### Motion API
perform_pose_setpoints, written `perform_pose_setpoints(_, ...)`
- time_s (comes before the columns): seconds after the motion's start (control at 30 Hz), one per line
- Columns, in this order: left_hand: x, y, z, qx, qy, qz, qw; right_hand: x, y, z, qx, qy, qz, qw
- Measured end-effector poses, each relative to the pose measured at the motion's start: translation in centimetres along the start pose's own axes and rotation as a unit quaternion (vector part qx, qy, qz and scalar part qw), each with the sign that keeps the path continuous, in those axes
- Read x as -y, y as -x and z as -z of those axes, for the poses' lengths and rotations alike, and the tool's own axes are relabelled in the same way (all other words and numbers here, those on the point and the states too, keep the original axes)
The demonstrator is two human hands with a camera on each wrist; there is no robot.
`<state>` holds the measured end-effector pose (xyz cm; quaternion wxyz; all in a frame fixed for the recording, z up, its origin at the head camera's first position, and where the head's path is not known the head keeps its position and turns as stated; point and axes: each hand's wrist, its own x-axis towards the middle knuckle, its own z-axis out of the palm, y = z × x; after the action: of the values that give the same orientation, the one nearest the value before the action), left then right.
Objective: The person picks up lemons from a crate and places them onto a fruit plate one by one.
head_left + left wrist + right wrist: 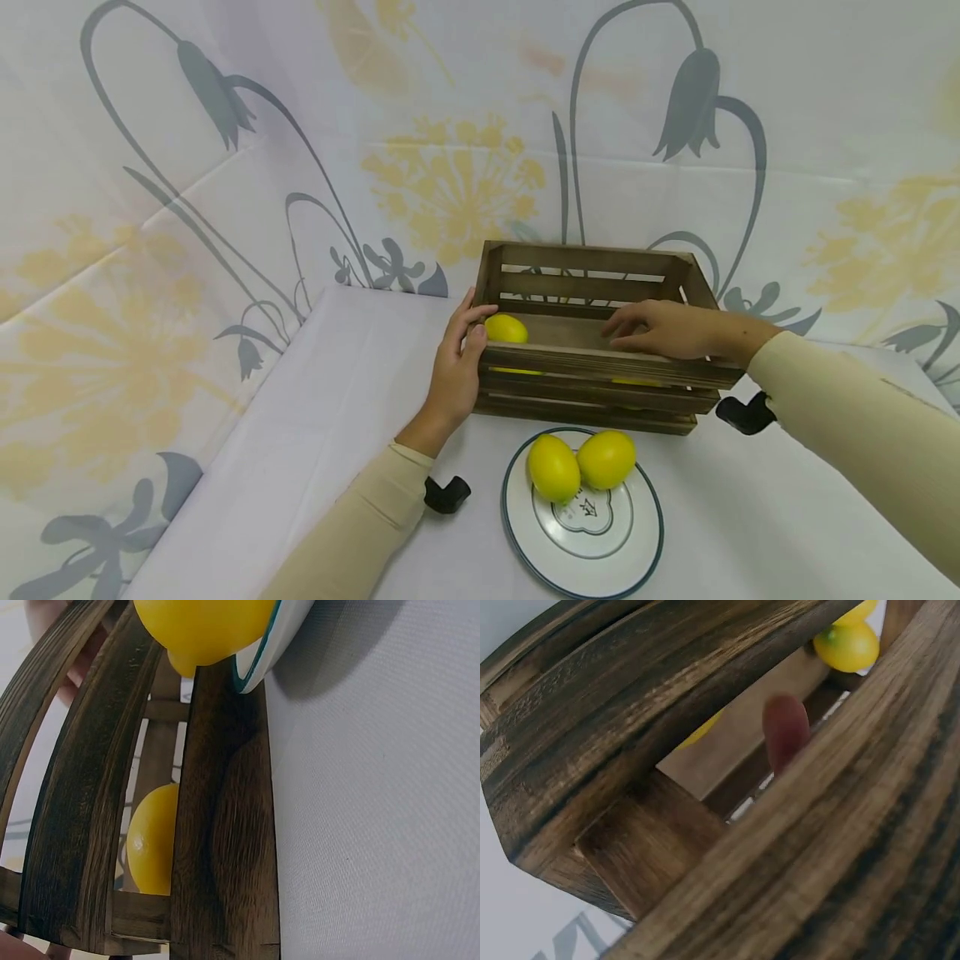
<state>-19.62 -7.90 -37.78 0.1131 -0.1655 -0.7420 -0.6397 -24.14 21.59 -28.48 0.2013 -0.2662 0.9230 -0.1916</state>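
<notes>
A dark wooden slatted crate [592, 363] stands on the table. My left hand [455, 358] grips its left end, thumb at the front corner and fingers over the side. Just beside those fingers, inside the crate, lies a yellow lemon [507, 328]. My right hand [660, 329] reaches over the front rim into the crate, fingers loosely bent and holding nothing. One fingertip [785, 731] shows between the slats in the right wrist view. Through the lower front slats, more yellow [636, 382] shows below the right hand. The left wrist view shows a lemon [152, 840] behind the slats.
In front of the crate, a white plate [637, 542] with a blue-green rim bears two lemons [553, 468]. A white cloth [405, 333] covers the table, and a floral-print sheet [465, 100] hangs behind. Black wrist-camera parts [447, 495] show at both sleeves.
</notes>
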Motion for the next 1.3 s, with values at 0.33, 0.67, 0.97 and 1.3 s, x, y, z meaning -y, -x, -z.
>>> perform_pose_setpoints(0.33,0.2,0.1,0.1,0.001,-0.005,-0.007,1.0,-0.5,-1.0,-0.1,0.097,-0.028,-0.044,0.994)
perform_pose_setpoints(0.67,0.2,-0.1,-0.1,0.001,-0.002,-0.011,0.9999,-1.1,-1.8,-0.5,0.119,-0.049,-0.038,0.991)
perform_pose_setpoints(0.97,0.1,-0.1,-0.1,-0.003,0.0,-0.008,1.0,-2.2,-1.8,-0.7,0.063,0.019,-0.032,0.997)
perform_pose_setpoints(1.3,0.0,0.0,0.0,-0.001,-0.001,-0.006,1.0,-2.6,-2.3,-1.2,0.061,0.047,-0.082,0.994)
